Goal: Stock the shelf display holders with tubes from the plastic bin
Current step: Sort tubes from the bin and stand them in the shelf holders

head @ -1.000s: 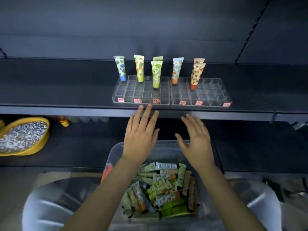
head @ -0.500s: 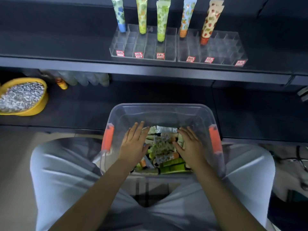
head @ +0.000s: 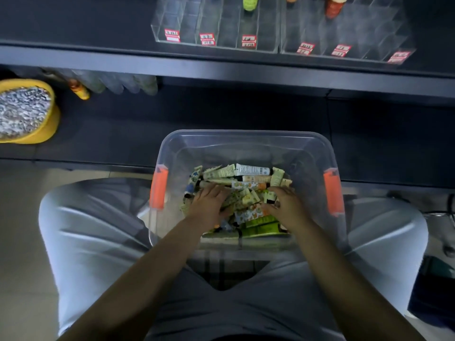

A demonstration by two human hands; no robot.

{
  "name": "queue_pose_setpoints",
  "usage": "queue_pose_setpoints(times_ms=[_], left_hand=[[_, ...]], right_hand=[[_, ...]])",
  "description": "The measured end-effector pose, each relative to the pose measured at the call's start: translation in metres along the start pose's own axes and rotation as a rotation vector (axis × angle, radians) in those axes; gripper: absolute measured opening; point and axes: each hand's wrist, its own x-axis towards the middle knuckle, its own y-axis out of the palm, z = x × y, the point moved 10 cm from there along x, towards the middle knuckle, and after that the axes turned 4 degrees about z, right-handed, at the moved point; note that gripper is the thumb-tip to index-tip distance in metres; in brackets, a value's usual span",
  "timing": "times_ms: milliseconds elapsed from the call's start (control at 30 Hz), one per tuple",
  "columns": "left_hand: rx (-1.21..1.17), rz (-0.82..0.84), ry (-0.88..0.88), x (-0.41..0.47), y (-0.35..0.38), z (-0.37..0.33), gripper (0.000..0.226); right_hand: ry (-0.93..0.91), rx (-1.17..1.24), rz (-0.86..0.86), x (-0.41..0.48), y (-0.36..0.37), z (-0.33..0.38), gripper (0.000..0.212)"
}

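Now the left hand [head: 209,209] rests loose-fingered on the tubes [head: 248,170] in the bin [head: 246,136]; the right hand [head: 288,207] has an unclear grip.

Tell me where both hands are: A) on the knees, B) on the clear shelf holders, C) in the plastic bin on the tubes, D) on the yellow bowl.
C: the left hand and right hand both rest on the tubes inside the plastic bin.
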Motion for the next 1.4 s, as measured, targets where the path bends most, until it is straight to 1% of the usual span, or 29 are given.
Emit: queue_pose_setpoints(times_ms=[67, 167, 267, 400, 500, 667, 833, 933, 1033, 1200, 1300, 1400], left_hand=[[-0.04, 0.044, 0.004, 0.007, 0.007, 0.0, 0.061], [-0.092, 0.048, -0.009, 0.017, 0.009, 0.0, 0.057], [-0.216, 0.014, -0.051, 0.026, 0.006, 0.002, 0.047], [-0.335, 0.003, -0.097, 0.033, 0.006, 0.004, 0.035], [-0.367, -0.005, -0.096, 0.037, 0.007, -0.002, 0.031], [-0.35, -0.027, -0.081, 0.043, 0.009, -0.013, 0.031], [-0.429, -0.015, -0.163, 0.046, 0.01, -0.007, 0.028], [-0.535, -0.003, -0.226, 0.044, 0.01, 0.007, 0.028], [-0.726, -0.029, -0.223, 0.038, 0.009, 0.019, 0.023], [-0.901, -0.053, -0.185, 0.022, -0.007, 0.017, 0.014], [-0.976, -0.046, -0.191, 0.015, -0.009, 0.018, 0.013], [-1.037, -0.084, -0.19, 0.009, -0.016, 0.019, 0.013]], right_hand=[[0.049, 0.042, 0.053, 0.003, 0.006, -0.009, 0.056], [0.115, 0.114, 0.09, 0.006, 0.01, -0.019, 0.053], [0.1, 0.096, 0.066, 0.009, 0.004, -0.019, 0.046], [0.103, 0.12, 0.111, 0.009, 0.008, -0.019, 0.04], [0.086, 0.135, 0.107, 0.01, 0.009, -0.019, 0.036], [0.107, 0.206, 0.119, 0.013, 0.014, -0.027, 0.028], [0.029, 0.12, 0.145, 0.015, 0.017, -0.022, 0.025], [0.036, 0.1, 0.171, 0.017, 0.022, -0.023, 0.024], [0.043, 0.062, 0.174, 0.021, 0.025, -0.023, 0.025], [0.03, -0.068, 0.185, 0.022, 0.025, -0.016, 0.028], [0.028, -0.132, 0.176, 0.021, 0.023, -0.012, 0.023], [0.01, -0.166, 0.182, 0.021, 0.023, -0.008, 0.019]])
